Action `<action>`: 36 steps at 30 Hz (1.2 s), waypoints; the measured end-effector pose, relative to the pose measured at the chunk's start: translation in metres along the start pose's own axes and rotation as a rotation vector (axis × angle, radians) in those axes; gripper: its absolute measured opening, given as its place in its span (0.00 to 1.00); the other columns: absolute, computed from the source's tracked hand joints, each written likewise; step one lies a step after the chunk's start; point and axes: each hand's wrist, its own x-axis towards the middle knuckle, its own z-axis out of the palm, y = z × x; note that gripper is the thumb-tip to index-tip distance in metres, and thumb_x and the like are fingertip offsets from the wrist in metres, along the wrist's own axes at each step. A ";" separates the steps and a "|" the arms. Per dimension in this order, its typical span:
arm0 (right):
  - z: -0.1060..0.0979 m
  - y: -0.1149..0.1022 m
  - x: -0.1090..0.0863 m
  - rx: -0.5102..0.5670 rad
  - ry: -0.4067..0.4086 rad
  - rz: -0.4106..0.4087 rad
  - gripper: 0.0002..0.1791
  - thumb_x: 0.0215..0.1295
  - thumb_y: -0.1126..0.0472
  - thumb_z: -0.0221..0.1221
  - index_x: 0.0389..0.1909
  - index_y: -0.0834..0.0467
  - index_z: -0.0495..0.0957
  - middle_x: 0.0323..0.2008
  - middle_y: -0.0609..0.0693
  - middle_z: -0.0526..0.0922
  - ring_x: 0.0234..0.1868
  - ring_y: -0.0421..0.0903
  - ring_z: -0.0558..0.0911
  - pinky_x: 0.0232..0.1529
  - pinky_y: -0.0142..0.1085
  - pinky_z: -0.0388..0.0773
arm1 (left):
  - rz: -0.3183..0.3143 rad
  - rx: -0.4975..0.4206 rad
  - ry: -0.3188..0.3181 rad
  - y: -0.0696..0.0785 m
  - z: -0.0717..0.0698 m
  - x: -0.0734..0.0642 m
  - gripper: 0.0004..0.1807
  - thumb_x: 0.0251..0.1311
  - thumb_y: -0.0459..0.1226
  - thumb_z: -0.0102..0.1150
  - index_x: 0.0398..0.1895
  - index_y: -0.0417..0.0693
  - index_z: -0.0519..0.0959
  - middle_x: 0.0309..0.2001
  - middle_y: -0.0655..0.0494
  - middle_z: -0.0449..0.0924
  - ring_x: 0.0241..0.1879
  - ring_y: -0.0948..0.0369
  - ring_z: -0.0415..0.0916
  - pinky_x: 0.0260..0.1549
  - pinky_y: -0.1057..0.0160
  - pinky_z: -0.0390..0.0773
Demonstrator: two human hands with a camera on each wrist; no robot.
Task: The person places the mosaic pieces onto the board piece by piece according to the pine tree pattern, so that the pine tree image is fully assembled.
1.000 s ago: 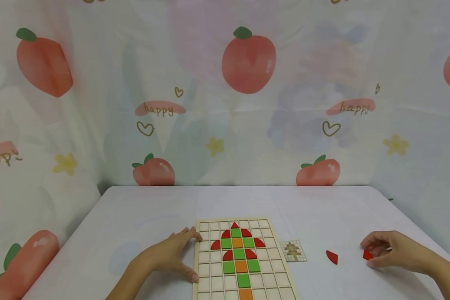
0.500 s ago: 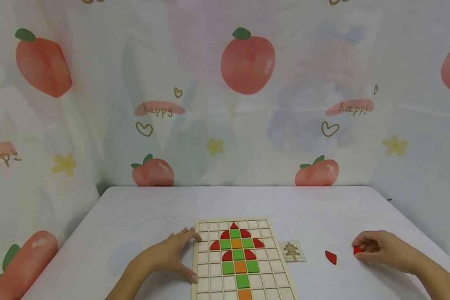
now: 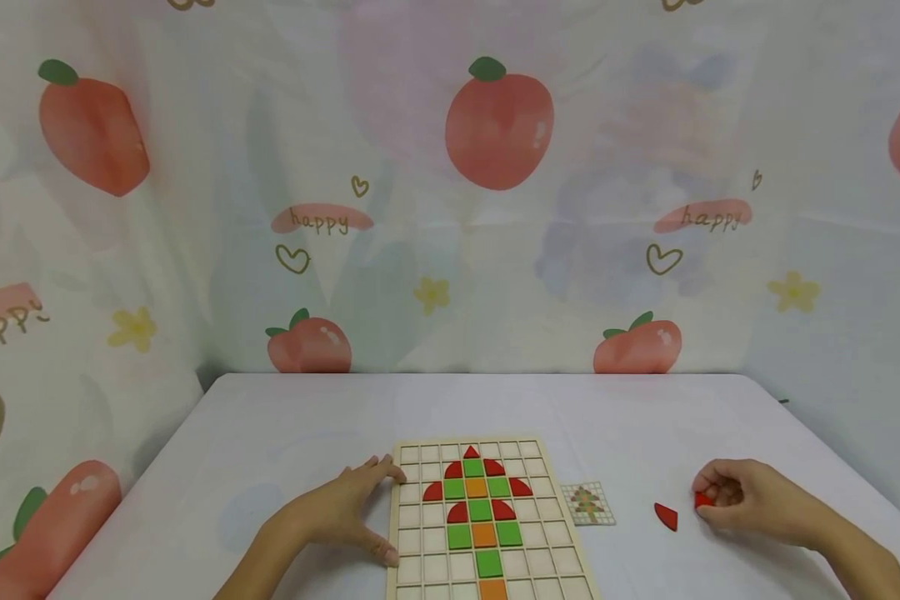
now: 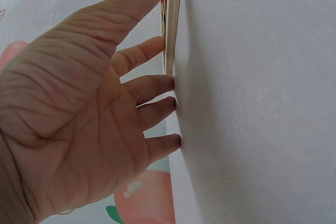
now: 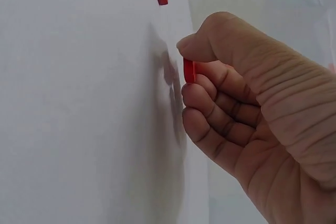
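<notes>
A wooden grid board (image 3: 412,567) lies on the table, with green, orange and red pieces forming a tree in its cells. My left hand (image 3: 337,508) rests at the board's left side, thumb and fingers spread along the edge; the left wrist view shows the fingertips (image 4: 167,83) down by that edge. Off to the right, my right hand (image 3: 750,504) pinches a small red piece (image 5: 189,71) between thumb and fingers, close over the table. The fingers hide most of its shape. Just left of that hand lies a loose red quarter-circle piece (image 3: 667,517).
A small pattern card (image 3: 588,503) printed with a gridded tree lies against the board's right side. White cloth covers the table (image 3: 307,408). Behind and at the sides hangs a fruit-print curtain (image 3: 390,250).
My right hand has moved left with the red piece, closer to the loose quarter-circle piece. My left hand stays at the board's edge.
</notes>
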 end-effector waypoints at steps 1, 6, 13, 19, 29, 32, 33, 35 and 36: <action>0.001 -0.003 0.001 0.001 0.010 -0.009 0.10 0.63 0.65 0.69 0.39 0.62 0.78 0.27 0.40 0.77 0.27 0.35 0.74 0.27 0.28 0.74 | 0.006 0.000 0.001 0.000 0.000 0.000 0.47 0.36 0.50 0.86 0.63 0.59 0.70 0.78 0.36 0.56 0.79 0.38 0.47 0.72 0.29 0.50; 0.007 -0.021 0.009 -0.005 0.049 -0.049 0.12 0.60 0.64 0.72 0.40 0.60 0.78 0.28 0.39 0.77 0.30 0.37 0.76 0.30 0.28 0.76 | 0.011 0.004 0.005 0.001 0.001 -0.001 0.47 0.36 0.50 0.86 0.62 0.58 0.70 0.78 0.36 0.56 0.79 0.38 0.47 0.72 0.29 0.50; 0.020 -0.052 0.021 -0.021 0.070 -0.133 0.16 0.54 0.69 0.72 0.40 0.57 0.78 0.29 0.39 0.78 0.30 0.37 0.77 0.30 0.29 0.77 | -0.011 0.009 0.009 0.003 -0.001 -0.002 0.47 0.36 0.50 0.86 0.62 0.59 0.70 0.78 0.38 0.56 0.79 0.37 0.48 0.71 0.29 0.51; 0.031 -0.073 0.029 -0.003 0.072 -0.256 0.18 0.53 0.72 0.72 0.40 0.54 0.78 0.31 0.37 0.79 0.31 0.40 0.78 0.29 0.30 0.77 | -0.015 0.019 0.008 0.003 0.000 -0.001 0.47 0.36 0.50 0.86 0.62 0.60 0.70 0.78 0.40 0.57 0.78 0.36 0.48 0.70 0.27 0.53; 0.057 -0.109 0.045 -0.001 -0.001 -0.375 0.18 0.53 0.69 0.73 0.40 0.51 0.77 0.31 0.36 0.78 0.31 0.38 0.77 0.31 0.30 0.77 | -0.001 0.022 0.013 0.002 0.000 0.000 0.46 0.36 0.51 0.86 0.61 0.60 0.70 0.78 0.39 0.56 0.79 0.37 0.47 0.71 0.28 0.52; 0.067 -0.120 0.050 -0.004 -0.040 -0.393 0.17 0.54 0.67 0.73 0.39 0.50 0.77 0.31 0.35 0.77 0.31 0.35 0.77 0.31 0.29 0.77 | 0.002 0.020 0.013 0.002 0.000 -0.001 0.46 0.36 0.51 0.86 0.61 0.59 0.70 0.78 0.38 0.57 0.78 0.36 0.47 0.71 0.28 0.52; 0.069 -0.124 0.052 -0.005 -0.052 -0.397 0.17 0.54 0.67 0.73 0.39 0.49 0.77 0.31 0.35 0.77 0.32 0.35 0.77 0.31 0.28 0.77 | 0.005 0.019 0.014 0.002 0.000 -0.001 0.46 0.36 0.51 0.86 0.61 0.59 0.70 0.78 0.38 0.57 0.78 0.37 0.47 0.71 0.28 0.51; 0.075 -0.130 0.056 -0.012 -0.077 -0.394 0.17 0.55 0.66 0.73 0.38 0.48 0.77 0.31 0.35 0.76 0.32 0.33 0.76 0.31 0.28 0.77 | 0.012 0.016 0.013 0.002 0.001 -0.001 0.46 0.36 0.50 0.86 0.61 0.58 0.70 0.78 0.37 0.57 0.79 0.37 0.47 0.71 0.28 0.51; 0.077 -0.133 0.058 -0.010 -0.093 -0.381 0.16 0.55 0.65 0.73 0.38 0.48 0.77 0.31 0.35 0.76 0.32 0.33 0.76 0.32 0.27 0.77 | 0.014 0.014 0.011 0.002 0.001 -0.001 0.46 0.37 0.50 0.86 0.61 0.58 0.70 0.78 0.37 0.56 0.79 0.37 0.47 0.71 0.28 0.50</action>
